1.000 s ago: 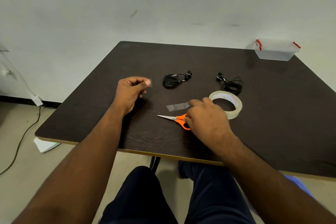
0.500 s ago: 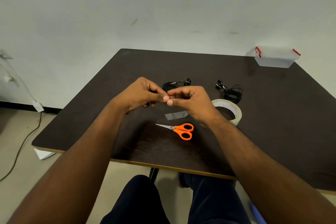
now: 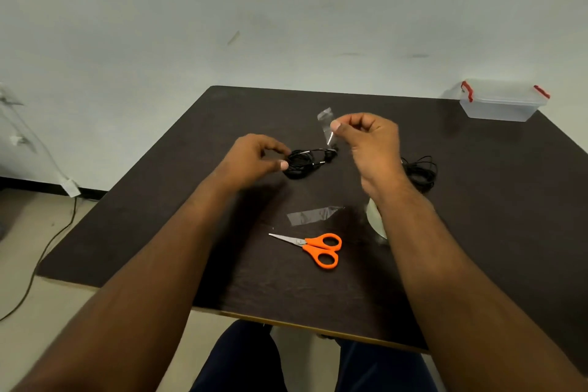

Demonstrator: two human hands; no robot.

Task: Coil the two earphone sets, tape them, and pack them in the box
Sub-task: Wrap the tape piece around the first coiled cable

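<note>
Both forearms are bare from the lower frame edge up to the wrists, with no sleeves, watch or bands in view. The left hand [image 3: 254, 156] and right hand [image 3: 369, 140] wear no gloves or rings. The legs [image 3: 241, 360] are in dark navy trousers

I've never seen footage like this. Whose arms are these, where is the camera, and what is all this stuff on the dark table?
No machine here: a person wears a camera on the head, looking down at their own arms. The right hand pinches a short strip of clear tape in the air. The left hand reaches to a coiled black earphone set, fingers curled at its edge; whether it grips yet is unclear. On the table lie a second earphone set, another tape strip, orange scissors and a tape roll, mostly hidden by the right arm. A clear box with red clips sits at the far corner.
</note>
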